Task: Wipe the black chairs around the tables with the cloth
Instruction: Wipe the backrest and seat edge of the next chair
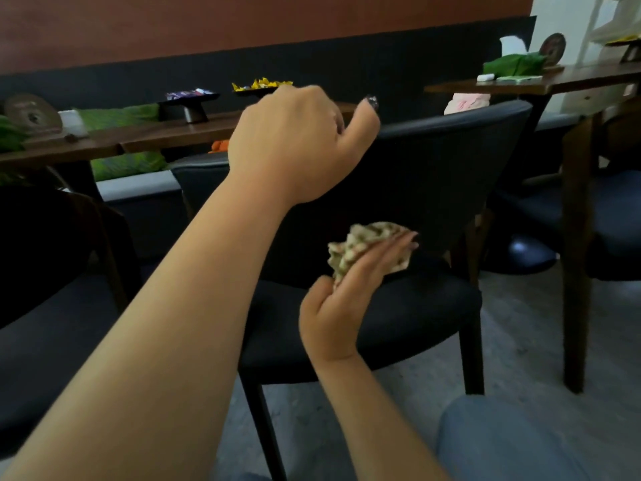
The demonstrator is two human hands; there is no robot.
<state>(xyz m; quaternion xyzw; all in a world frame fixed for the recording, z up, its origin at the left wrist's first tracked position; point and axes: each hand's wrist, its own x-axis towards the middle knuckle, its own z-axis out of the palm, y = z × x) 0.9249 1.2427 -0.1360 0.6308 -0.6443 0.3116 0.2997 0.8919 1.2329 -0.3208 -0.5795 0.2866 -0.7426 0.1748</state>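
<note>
Both hands are up in front of me at the black chair (433,175), which I take as my landmark. My left hand (295,144) sits at the top edge of its curved backrest, fingers curled over toward the far side with the thumb sticking out to the right; whether the fingers really clamp the rail I cannot tell, since they are hidden behind the knuckles. My right hand (350,296) is lower, in front of the backrest and above the seat, with long fingers nearly straight and the thumb folded in, pinning the cloth (367,248) against them. I count three dark chairs: the landmark one, a second chair (45,317) to its left at the picture edge, and a third chair (610,223) to its right, partly under a table. I see two wooden tables: a long table (166,140) behind and left of the landmark chair, and another table (575,81) behind and right of it. One cloth only: a bunched wad, pale cream with a green and reddish print, crumpled into folds, lying close to the lower backrest of the landmark chair, though contact with it is unclear.
</note>
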